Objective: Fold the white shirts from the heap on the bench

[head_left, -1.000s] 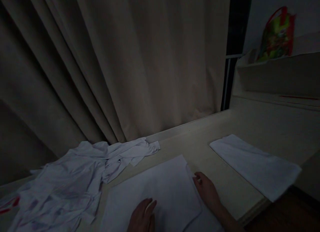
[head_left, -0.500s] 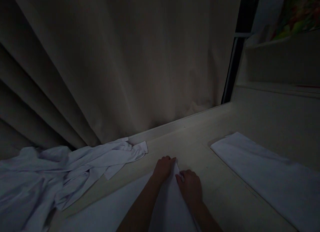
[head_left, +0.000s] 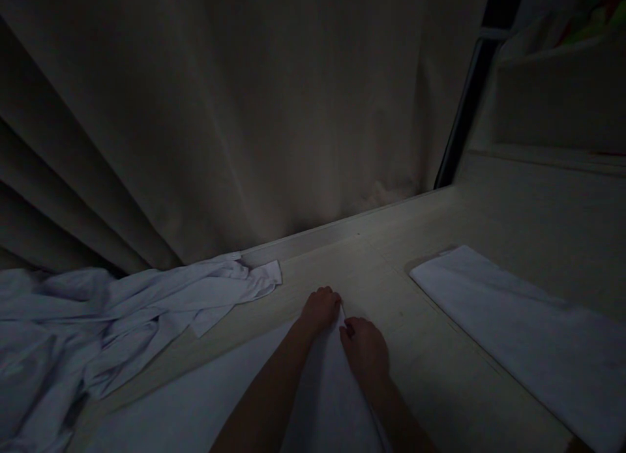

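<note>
A white cloth (head_left: 313,401) lies on the pale surface in front of me, its far end coming to a narrow corner. At that corner, my left hand (head_left: 321,308) is closed on the edge of the cloth. Just nearer and to the right, my right hand (head_left: 364,349) pinches the cloth's right edge between thumb and fingers. Between my forearms the fabric slopes down toward me, and its near end runs out of the bottom of the view. The dim light hides fine detail of the fabric.
On the left lies a crumpled heap of white cloth (head_left: 147,322). A flat, folded white cloth (head_left: 518,329) rests on the right. Behind hangs a long beige curtain (head_left: 293,114) along the raised edge of the surface. A pale ledge (head_left: 557,101) stands at the far right.
The view has shifted slightly, so the cloths and both hands appear a little higher. My right hand has come a bit closer to my left along the cloth's edge.
</note>
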Demonstrator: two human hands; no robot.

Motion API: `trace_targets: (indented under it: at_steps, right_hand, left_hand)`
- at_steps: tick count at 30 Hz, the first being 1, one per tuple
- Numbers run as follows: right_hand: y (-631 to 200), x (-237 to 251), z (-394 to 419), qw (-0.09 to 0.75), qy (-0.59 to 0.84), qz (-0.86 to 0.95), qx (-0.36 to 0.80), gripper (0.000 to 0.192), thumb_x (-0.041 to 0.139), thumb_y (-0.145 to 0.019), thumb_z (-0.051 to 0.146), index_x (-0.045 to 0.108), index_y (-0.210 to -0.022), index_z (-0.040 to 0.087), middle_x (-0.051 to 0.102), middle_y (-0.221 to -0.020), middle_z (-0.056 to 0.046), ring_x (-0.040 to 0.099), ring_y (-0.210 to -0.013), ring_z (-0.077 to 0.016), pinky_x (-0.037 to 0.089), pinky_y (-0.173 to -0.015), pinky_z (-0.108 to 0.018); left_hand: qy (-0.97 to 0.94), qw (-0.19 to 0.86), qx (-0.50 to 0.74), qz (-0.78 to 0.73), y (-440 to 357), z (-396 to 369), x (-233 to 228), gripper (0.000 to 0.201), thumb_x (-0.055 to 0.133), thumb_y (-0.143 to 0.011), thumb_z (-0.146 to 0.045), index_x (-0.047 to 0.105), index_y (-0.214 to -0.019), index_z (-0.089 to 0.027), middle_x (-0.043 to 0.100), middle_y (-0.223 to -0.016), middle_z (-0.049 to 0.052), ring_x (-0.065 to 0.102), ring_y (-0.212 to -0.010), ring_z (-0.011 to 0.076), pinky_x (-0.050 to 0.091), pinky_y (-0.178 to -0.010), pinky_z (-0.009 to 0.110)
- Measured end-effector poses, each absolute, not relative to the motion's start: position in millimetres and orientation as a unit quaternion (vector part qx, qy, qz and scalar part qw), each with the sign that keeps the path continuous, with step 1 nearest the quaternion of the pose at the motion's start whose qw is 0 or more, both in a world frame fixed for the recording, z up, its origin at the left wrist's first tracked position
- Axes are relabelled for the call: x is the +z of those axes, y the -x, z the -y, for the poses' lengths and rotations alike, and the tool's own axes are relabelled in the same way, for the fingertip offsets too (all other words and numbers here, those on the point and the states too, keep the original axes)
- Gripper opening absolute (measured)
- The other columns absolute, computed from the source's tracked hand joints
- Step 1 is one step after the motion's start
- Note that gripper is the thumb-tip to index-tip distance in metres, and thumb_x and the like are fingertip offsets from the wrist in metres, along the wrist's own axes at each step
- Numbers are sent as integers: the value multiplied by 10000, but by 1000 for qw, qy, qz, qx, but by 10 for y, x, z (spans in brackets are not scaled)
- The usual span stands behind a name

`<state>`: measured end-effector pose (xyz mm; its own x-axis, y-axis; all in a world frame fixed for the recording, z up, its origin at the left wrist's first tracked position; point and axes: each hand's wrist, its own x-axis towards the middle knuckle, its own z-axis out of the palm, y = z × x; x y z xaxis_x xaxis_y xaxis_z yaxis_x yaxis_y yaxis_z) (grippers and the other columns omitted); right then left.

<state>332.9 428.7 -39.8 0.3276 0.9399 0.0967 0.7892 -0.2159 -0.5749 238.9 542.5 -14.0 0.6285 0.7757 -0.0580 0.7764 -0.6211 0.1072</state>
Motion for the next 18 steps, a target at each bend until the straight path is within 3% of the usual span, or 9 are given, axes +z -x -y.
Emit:
trace_targets:
  at_steps: [12,15,18]
  right_hand:
    - [-3439,-463,-4357,370,738,454,335,168,468,-822,230,611,-902,192,697,-820,-40,635,-736,-150,426,-630,-231]
    - [-3436,-380,-4337,347,757,473,289,192,470,-816,206,565,-982,200,673,-793,-26,618,-687,-148,404,-589,-232]
    - [-3467,-286,-4131,306,768,539,160,211,483,-830,225,559,-1026,211,647,-975,-68,620,-771,-177,425,-630,-267]
  left_hand:
    - [-887,47,23,-458,-2387,-5466,-300,272,404,-880,-216,664,-956,-197,664,-938,62,590,-889,165,434,-805,282]
    - [-880,23,38,-473,-2409,-5411,-286,271,393,-891,-229,647,-971,-177,641,-962,89,571,-925,192,425,-807,320]
    - [-884,-6,59,-464,-2435,-5309,-229,268,384,-895,-221,616,-1015,-161,601,-1050,118,528,-1011,231,400,-854,374]
